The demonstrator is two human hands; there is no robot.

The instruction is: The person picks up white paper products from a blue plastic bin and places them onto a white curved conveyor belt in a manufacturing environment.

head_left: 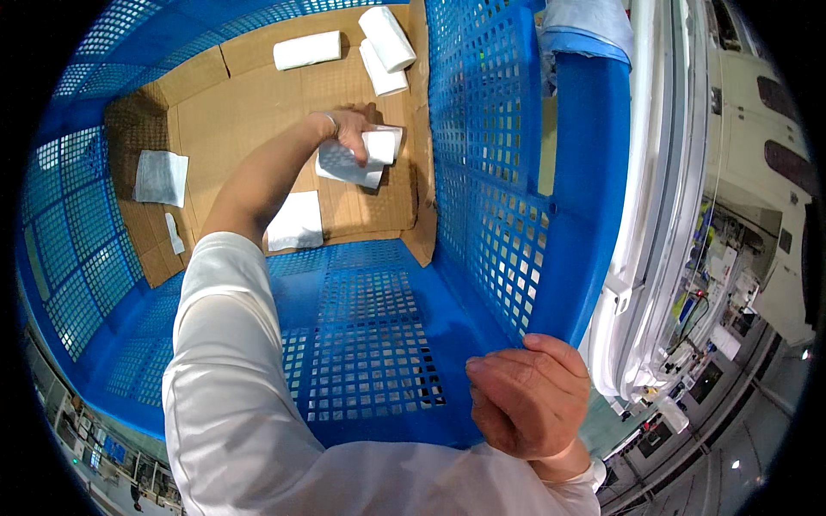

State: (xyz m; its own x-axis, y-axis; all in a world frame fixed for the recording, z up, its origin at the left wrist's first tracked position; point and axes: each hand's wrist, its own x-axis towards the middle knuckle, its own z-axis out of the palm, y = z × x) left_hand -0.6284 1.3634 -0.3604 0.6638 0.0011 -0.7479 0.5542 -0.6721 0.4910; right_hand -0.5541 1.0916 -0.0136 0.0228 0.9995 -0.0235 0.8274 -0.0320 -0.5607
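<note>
My left hand (348,133) reaches deep into a large blue perforated plastic bin (482,112). Its thumb presses over a white packet (348,168), which looks flat and soft and sits slightly raised above its shadow. Another white piece (391,138) shows just beside that hand. My right hand (533,396) is at the bin's near right corner, its fingers curled closed; whatever may be inside them is hidden. Two white rolls or rolled packs, one upper (387,39) and one under it (381,76), lie at the far right, with another white roll (307,51) to their left.
Brown cardboard (249,112) lines the bin's bottom and part of its sides. Flat white pieces lie at the left (161,178) and near side (295,221). A white and blue cloth (587,30) hangs over the right rim. Beyond that rim stands white machinery (662,172).
</note>
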